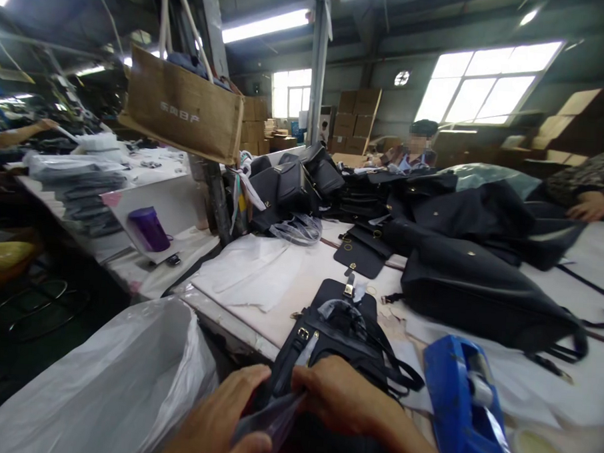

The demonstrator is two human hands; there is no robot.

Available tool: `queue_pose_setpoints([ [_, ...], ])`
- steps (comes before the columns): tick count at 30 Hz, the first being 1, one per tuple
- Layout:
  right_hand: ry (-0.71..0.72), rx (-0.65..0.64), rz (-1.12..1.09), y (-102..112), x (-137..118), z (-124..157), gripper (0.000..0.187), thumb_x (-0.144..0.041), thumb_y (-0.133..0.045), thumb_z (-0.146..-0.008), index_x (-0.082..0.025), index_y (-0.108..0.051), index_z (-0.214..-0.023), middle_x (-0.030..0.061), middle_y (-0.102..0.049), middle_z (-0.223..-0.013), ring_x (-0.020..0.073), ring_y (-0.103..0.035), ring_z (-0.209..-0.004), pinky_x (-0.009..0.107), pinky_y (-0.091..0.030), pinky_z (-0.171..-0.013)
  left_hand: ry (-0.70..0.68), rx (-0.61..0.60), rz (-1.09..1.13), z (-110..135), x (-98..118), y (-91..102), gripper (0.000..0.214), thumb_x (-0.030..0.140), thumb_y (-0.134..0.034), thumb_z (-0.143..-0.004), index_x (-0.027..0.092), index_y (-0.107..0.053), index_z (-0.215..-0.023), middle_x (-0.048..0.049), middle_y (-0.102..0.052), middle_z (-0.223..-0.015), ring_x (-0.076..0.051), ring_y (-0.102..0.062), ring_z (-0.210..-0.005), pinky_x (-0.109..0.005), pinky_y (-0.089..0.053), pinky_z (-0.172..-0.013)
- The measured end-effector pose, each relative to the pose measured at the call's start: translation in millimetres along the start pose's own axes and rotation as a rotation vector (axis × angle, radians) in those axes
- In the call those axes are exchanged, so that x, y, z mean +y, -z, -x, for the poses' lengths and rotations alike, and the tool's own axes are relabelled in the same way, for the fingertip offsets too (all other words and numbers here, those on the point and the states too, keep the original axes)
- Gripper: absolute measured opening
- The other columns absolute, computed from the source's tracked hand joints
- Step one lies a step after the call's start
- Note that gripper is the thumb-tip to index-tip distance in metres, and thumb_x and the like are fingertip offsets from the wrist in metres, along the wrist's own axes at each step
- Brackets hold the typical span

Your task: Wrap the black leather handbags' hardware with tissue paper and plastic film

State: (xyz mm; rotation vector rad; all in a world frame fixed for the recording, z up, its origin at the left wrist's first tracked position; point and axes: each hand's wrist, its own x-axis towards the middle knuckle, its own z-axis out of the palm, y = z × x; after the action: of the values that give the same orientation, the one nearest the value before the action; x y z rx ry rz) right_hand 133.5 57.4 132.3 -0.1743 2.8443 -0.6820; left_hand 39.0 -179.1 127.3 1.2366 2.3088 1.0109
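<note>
A black backpack (338, 325) with gold buckles lies on the table edge in front of me, its flap turned toward the far side. My right hand (342, 392) is closed over its near part, fingers curled on a piece of clear plastic film (271, 419). To the left, my left hand (224, 410) has its thumb and fingers apart, with the film between them and the bag's side. The backpack's near end is dark and partly hidden by my hands. Clear wrapping also covers its top handle (345, 312).
A blue tape dispenser (464, 400) stands close on the right. More black bags (479, 288) are heaped beyond it. A large white plastic sack (110, 378) gapes at lower left. A brown tote bag (184, 108) hangs from a post. Co-workers are at the far side and right.
</note>
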Motion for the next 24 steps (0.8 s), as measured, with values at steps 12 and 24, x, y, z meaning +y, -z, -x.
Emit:
queue_pose_setpoints([
  [12, -0.099, 0.085, -0.147, 14.5, -12.2, 9.7, 0.037, -0.032, -0.061, -0.084, -0.026, -0.056, -0.120, 0.0034, -0.071, -0.096, 0.0221, -0.065, -0.089, 0.025, -0.037, -0.068, 0.068, -0.157, -0.031, -26.1, -17.6, -23.9, 0.034, 0.043, -0.043, -0.093, 0.023, -0.067, -0.082, -0.0026, -0.070, -0.083, -0.020, -0.063, -0.082, -0.025, -0.044, -0.073],
  [24, -0.060, 0.030, -0.154, 5.3, 9.6, -5.0, 0.012, -0.027, -0.062, -0.084, -0.022, -0.069, -0.090, -0.0009, -0.073, -0.081, 0.0157, -0.065, -0.074, 0.022, -0.035, -0.061, 0.054, -0.131, 0.115, -15.2, -21.9, -14.8, 0.028, 0.037, -0.040, -0.095, 0.027, -0.065, -0.103, -0.0029, -0.072, -0.098, -0.019, -0.066, -0.092, -0.023, -0.047, -0.083],
])
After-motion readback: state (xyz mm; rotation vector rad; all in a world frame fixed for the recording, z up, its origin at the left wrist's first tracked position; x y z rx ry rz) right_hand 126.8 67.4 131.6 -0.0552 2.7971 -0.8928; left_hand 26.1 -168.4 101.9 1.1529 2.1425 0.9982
